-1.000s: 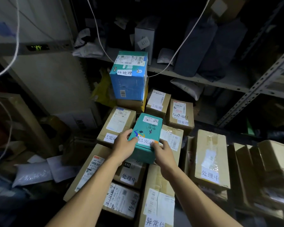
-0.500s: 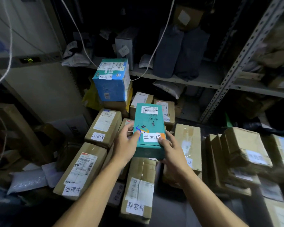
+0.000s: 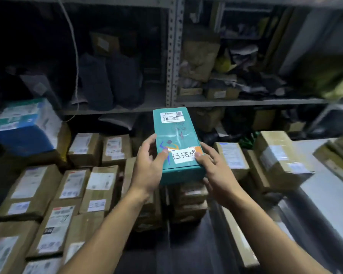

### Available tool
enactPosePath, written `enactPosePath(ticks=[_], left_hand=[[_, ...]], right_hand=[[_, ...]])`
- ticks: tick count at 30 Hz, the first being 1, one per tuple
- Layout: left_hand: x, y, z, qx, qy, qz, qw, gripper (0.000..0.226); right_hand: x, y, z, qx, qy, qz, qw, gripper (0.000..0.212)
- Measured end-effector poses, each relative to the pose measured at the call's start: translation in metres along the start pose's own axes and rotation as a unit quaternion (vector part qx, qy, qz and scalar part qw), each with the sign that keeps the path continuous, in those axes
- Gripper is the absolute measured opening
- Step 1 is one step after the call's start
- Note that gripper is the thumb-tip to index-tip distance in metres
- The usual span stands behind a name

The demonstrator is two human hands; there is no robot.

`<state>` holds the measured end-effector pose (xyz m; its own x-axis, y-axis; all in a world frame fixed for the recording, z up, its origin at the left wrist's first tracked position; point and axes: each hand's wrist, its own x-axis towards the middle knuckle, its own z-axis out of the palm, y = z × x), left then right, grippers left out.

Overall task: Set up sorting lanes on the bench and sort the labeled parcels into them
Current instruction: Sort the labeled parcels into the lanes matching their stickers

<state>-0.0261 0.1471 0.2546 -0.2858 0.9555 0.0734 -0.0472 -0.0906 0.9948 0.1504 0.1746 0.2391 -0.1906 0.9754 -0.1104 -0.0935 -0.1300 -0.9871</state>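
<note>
While both hands' fingers [image 3: 201, 155] clasp the teal parcel [image 3: 177, 141], brown cartons [image 3: 99, 184] crowd beneath, shelving [image 3: 173, 56] behind.

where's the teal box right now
Centre of the head view, the teal box is held up between left hand and right hand, above the brown parcels.

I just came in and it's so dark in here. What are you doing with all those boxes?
A person is sorting parcels. Both hands, the left hand and the right hand, hold a teal box up above the bench, one on each side. A white sticker on it reads 已完成, and a shipping label sits near its far end. Rows of brown cardboard parcels with their own stickers lie below, a blue carton sits at the left, and metal shelving stands behind.
</note>
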Motion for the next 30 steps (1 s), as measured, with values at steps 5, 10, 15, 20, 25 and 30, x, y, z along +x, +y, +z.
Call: enactPosePath(ticks=[5,10,15,20,25,30], left_hand=[[0.003,0.0,0.093,0.016,-0.054,-0.005,0.998,0.044],[0.016,-0.007,0.165,0.044,-0.09,-0.014,0.995,0.052],[0.026,-0.011,0.21,0.066,-0.101,-0.001,0.993,0.053],[0.025,-0.018,0.23,0.086,-0.097,-0.009,0.991,0.053],[0.008,-0.037,0.232,0.102,-0.104,-0.003,0.989,0.054],[-0.016,-0.057,0.226,0.058,-0.122,-0.047,0.99,0.06]], right_hand=[[-0.013,-0.024,-0.095,-0.004,0.06,-0.007,0.998,0.027],[-0.009,-0.035,-0.16,-0.009,0.108,0.001,0.994,0.03],[0.005,-0.039,-0.202,-0.025,0.127,0.002,0.992,0.021],[0.007,-0.037,-0.223,-0.04,0.113,0.007,0.993,0.02],[-0.011,-0.021,-0.236,-0.044,0.098,0.012,0.994,0.025],[-0.045,0.003,-0.25,-0.019,0.08,0.038,0.996,0.029]])
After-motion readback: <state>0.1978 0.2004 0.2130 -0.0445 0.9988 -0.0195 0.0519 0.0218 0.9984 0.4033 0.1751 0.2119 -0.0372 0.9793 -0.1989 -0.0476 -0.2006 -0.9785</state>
